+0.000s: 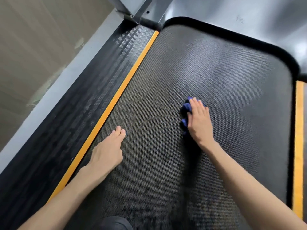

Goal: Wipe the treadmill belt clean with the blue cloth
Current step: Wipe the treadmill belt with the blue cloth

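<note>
The dark textured treadmill belt point(166, 90) fills most of the head view, with darker blotches near the bottom. A crumpled blue cloth point(185, 112) lies on the belt right of centre. My right hand point(198, 121) presses flat on the cloth with straight fingers, covering most of it. My left hand point(108, 151) rests flat on the belt near its left edge, fingers straight and holding nothing.
A yellow stripe point(116, 98) and a ribbed black side rail point(79, 103) run along the belt's left. Another yellow stripe point(299, 146) borders the right. The grey motor cover point(232, 15) and an upright post point(132, 9) stand at the far end. Pale floor point(29, 47) lies left.
</note>
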Motion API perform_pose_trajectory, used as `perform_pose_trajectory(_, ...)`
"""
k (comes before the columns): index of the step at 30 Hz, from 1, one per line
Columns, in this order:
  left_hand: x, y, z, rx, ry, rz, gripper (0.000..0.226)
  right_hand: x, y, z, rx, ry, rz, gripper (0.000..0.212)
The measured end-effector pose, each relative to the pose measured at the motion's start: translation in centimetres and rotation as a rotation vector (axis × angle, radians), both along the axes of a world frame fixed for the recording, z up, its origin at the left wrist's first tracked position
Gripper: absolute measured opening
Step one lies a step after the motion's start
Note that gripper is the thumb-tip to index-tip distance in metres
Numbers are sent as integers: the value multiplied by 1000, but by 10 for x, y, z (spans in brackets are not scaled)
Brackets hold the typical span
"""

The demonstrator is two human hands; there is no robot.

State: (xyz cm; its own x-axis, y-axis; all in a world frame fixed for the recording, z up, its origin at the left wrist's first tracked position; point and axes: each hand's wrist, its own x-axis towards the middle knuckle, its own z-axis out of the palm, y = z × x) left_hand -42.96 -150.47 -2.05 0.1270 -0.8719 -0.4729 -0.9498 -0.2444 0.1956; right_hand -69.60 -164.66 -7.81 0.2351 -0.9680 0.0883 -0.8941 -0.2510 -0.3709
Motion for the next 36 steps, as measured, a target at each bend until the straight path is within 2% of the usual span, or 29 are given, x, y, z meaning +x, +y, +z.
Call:
perform_pose_trajectory(4, 4, 0, 2, -8, 30, 8, 69, -22, -25, 5, 78, -17, -374, 53)
perform_pose_trajectory(6, 6, 2, 3, -25, 54, 18, 69, 8, -8, 8, 26, -49, -380, 52)
perform_pose_trajectory(8, 6, 3, 4, -52, 85, 33, 67, 49, 23, 9, -36, -88, -159, 49)
perform_pose_trajectory(11, 3, 3, 3, -41, 137, 89, 63, 108, 86, 5, -16, -59, 224, 58)
perform_pose_trajectory(15, -1, -2, 3, -54, 183, 149, 62, 105, 106, -2, -22, -3, 467, 55)
perform_pose_trajectory(17, -3, -1, 4, -51, 182, 133, 61, 66, 83, -2, -52, 20, 321, 54)
perform_pose_trajectory(20, -5, 2, 5, -69, 140, 91, 59, -17, 45, 4, -81, 9, -142, 55)
perform_pose_trajectory(23, -4, -1, 7, -48, 157, 103, 57, -86, 24, 6, -46, 4, -425, 49)
perform_pose_trajectory(25, -3, -6, 10, -6, 182, 117, 55, -87, 23, 3, 15, -26, -627, 51)
perform_pose_trajectory(27, -4, -12, 14, 9, 190, 134, 52, -54, 32, 7, -12, -30, -682, 50)
perform_pose_trajectory(29, -7, -17, 18, -5, 201, 175, 50, -4, 49, 14, -86, -73, -483, 41)
perform_pose_trajectory(31, -11, -21, 21, -55, 212, 224, 49, 54, 80, 15, -50, -126, -125, 48)
perform_pose_trajectory(34, -13, -27, 17, -150, 235, 265, 48, 121, 142, 5, -6, -10, 330, 59)
perform_pose_trajectory(36, -16, -29, 10, -171, 239, 268, 47, 120, 152, -3, -28, 20, 501, 56)
